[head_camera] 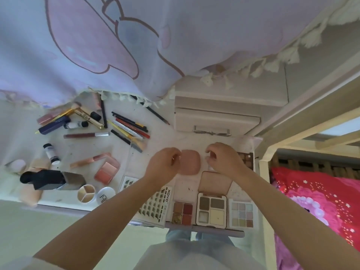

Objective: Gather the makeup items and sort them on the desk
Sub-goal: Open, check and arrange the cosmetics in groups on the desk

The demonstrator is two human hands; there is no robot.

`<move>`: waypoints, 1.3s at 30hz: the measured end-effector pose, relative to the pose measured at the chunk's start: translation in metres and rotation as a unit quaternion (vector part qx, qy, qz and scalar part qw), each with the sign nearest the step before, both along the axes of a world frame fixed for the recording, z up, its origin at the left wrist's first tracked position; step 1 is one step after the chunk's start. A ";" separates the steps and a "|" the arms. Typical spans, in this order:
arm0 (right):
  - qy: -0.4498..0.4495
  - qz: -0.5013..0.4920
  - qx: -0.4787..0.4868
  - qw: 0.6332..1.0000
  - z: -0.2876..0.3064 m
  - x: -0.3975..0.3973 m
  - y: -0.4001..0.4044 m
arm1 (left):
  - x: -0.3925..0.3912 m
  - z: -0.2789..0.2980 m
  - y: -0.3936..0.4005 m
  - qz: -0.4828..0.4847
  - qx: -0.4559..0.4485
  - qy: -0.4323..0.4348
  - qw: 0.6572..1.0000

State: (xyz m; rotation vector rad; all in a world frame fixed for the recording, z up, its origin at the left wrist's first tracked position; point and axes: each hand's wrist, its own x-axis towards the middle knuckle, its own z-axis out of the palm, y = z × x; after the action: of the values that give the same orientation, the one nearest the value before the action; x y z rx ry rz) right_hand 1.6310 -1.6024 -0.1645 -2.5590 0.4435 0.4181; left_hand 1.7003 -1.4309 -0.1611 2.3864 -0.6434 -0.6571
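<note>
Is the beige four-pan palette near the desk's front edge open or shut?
Open. The beige four-pan palette lies flat with its lid folded back, exposing four pans of brown, grey, white and cream.

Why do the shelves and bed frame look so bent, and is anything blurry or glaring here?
Head view: the wide-angle lens bows the bed frame and stretches both forearms; light is soft and even, with no hard glare; the pink compact between left hand and right hand looks fairly sharp, while the black bottle at the left edge is smeared.

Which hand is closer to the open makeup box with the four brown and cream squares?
The right hand. It hovers just above the four-pan palette, past its open lid. The left hand is further off, up and to its left.
</note>
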 end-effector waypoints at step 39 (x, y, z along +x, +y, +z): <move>-0.166 0.044 0.172 0.970 0.169 -0.003 0.026 | 0.010 0.127 0.014 0.001 -0.325 0.219 0.920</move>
State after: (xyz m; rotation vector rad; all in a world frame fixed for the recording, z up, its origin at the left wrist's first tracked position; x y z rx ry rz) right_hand 1.6277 -1.5765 0.0047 -2.2536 0.1205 0.0809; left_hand 1.7104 -1.4168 -0.0337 1.5588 -0.5485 -0.7931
